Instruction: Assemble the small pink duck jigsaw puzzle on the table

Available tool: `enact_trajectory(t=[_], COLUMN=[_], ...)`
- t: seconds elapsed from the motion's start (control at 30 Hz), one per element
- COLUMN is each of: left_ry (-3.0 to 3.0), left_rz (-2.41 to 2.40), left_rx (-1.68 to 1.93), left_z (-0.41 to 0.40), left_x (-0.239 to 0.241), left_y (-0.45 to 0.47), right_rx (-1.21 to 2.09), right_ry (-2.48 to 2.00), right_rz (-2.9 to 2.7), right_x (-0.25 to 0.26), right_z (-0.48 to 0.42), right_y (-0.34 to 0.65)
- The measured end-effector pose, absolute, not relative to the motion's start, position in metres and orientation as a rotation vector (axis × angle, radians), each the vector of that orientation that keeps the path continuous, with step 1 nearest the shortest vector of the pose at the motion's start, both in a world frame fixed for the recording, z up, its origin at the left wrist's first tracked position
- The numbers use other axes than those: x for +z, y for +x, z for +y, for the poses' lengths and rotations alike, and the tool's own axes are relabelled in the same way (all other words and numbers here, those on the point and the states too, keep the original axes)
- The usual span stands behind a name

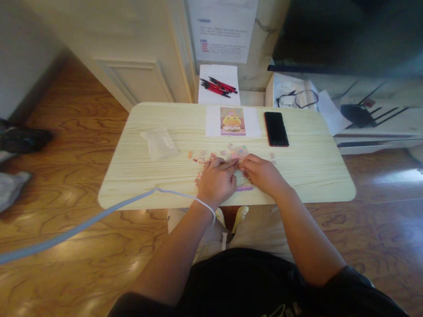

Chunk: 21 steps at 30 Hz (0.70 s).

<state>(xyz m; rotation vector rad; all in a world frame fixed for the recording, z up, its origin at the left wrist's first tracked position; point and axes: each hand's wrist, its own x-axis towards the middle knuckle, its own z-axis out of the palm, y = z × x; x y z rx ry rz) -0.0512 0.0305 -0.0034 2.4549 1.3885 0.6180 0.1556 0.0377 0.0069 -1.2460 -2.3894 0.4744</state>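
My left hand (219, 179) and my right hand (261, 172) meet over a partly joined jigsaw puzzle (245, 188) near the table's front edge. Both hands are closed, their fingertips almost touching at a puzzle piece too small to see well. My palms and fingers hide most of the joined part; a pinkish strip shows below them and pale pieces above. Loose pink and orange jigsaw pieces (201, 158) lie scattered beside my left hand, with a few more to the right of my right hand. Beyond them lies a printed picture of a yellow duck-like figure (232, 121).
On the pale wooden table (311, 173) are a clear plastic bag (160, 143) at left and a black phone (276, 129) at right. Red pens (219, 87) rest on paper behind it. A grey cable (90, 226) crosses the left front edge. A white box (291, 89) stands behind.
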Motion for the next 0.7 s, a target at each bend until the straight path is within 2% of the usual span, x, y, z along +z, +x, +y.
enact_trajectory(t=[0.4, 0.7], left_ry=[2.392, 2.38], left_rz=[1.39, 1.4], left_rx=[0.694, 0.673], left_z=[0.035, 0.034], left_x=[-0.007, -0.005], left_y=[-0.052, -0.052], right_rx=[0.588, 0.58], right_ry=[-1.302, -1.33], right_rz=[-2.19, -2.277], right_x=[0.005, 0.015], right_z=[0.047, 0.042], right_y=[0.151, 0.15])
